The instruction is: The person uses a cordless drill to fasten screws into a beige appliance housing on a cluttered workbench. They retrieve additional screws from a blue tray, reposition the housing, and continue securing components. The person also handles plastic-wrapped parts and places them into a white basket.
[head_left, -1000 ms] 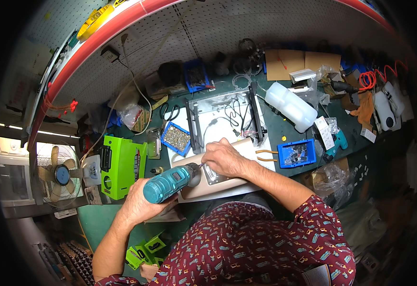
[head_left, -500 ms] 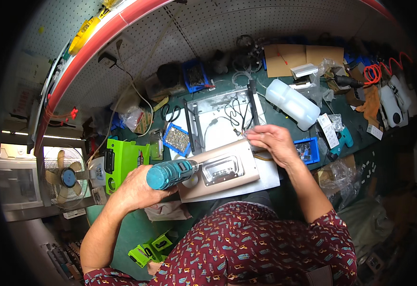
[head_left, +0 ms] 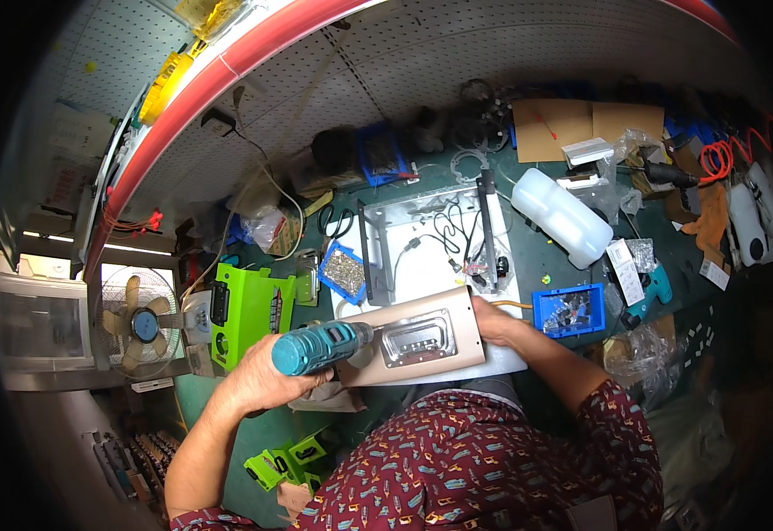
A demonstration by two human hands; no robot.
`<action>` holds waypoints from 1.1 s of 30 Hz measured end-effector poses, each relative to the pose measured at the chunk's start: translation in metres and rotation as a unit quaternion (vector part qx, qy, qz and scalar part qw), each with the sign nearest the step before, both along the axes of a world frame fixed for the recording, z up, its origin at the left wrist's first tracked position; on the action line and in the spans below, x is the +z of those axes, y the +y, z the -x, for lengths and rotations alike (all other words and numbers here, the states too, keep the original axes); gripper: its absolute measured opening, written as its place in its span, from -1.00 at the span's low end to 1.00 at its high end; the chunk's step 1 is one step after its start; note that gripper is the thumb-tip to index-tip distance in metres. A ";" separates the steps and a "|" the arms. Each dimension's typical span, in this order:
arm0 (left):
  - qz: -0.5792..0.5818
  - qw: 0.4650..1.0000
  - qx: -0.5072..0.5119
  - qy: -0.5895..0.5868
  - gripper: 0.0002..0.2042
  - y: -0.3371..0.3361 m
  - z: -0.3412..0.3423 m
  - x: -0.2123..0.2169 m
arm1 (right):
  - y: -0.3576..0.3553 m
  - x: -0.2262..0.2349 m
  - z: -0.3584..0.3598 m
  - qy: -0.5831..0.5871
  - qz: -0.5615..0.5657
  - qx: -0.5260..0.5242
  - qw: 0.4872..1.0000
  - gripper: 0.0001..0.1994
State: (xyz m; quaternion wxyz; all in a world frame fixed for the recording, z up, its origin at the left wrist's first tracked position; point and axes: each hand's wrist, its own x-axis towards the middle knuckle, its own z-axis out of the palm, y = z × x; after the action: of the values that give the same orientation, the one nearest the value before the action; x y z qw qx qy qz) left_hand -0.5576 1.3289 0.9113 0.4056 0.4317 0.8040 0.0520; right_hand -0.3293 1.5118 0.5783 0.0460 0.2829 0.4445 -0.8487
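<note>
My left hand (head_left: 263, 379) is wrapped round the grip of a teal cordless drill (head_left: 316, 348). The drill's nose points right, over the left part of a beige metal cover (head_left: 459, 329), close to a recessed silver plate (head_left: 417, 340) in its face. A round hole beside the plate is partly covered by the tool. At the cover's right end is my right hand (head_left: 497, 326); its fingers pass behind the edge and are hidden. Behind the cover stands an open white metal housing (head_left: 386, 265) with dark side rails and black cables (head_left: 453, 228).
A blue tray of small screws (head_left: 342, 271) and a bright green casing (head_left: 249, 314) stand left. On the right are a translucent white tank (head_left: 562, 217), a blue bin of small parts (head_left: 569, 310) and a second teal power tool (head_left: 647, 296). Green parts (head_left: 285, 460) lie near my left elbow.
My right hand has gone from above the cover's top right corner down behind its right end. The cover now looks tilted up more. The drill stays in my left hand.
</note>
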 end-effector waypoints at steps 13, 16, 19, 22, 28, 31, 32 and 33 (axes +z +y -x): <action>0.048 0.996 0.073 -0.005 -0.68 -0.006 -0.006 -0.004 | -0.011 0.090 0.078 0.151 0.498 0.228 0.823 -0.52; 0.070 0.995 0.076 -0.002 -0.68 -0.007 -0.009 0.000 | -0.021 0.062 0.084 0.136 0.515 0.221 0.817 -0.52; 0.101 0.993 0.055 0.006 -0.65 -0.001 -0.009 0.005 | -0.022 0.061 0.085 0.132 0.510 0.206 0.825 -0.52; 0.099 0.994 0.055 0.002 -0.65 0.000 -0.008 0.005 | -0.018 0.074 0.085 0.138 0.512 0.199 0.824 -0.52; 0.102 0.993 0.065 -0.016 -0.67 -0.003 -0.006 0.003 | -0.011 0.097 0.083 0.143 0.528 0.198 0.813 -0.52; 0.102 0.993 0.065 -0.011 -0.66 -0.004 -0.006 0.002 | -0.013 0.096 0.082 0.139 0.493 0.196 0.836 -0.51; 0.101 0.993 0.066 -0.009 -0.66 -0.004 -0.007 0.003 | -0.014 0.095 0.082 0.139 0.473 0.196 0.848 -0.51; 0.101 0.993 0.066 -0.007 -0.66 -0.003 -0.007 0.004 | -0.016 0.092 0.082 0.155 0.476 0.198 0.843 -0.51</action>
State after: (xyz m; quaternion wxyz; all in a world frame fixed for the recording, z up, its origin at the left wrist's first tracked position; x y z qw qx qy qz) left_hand -0.5506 1.3262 0.9150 0.4486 0.3340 0.8290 0.0004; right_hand -0.4116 1.4963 0.6705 0.2723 -0.0031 0.0339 -0.9616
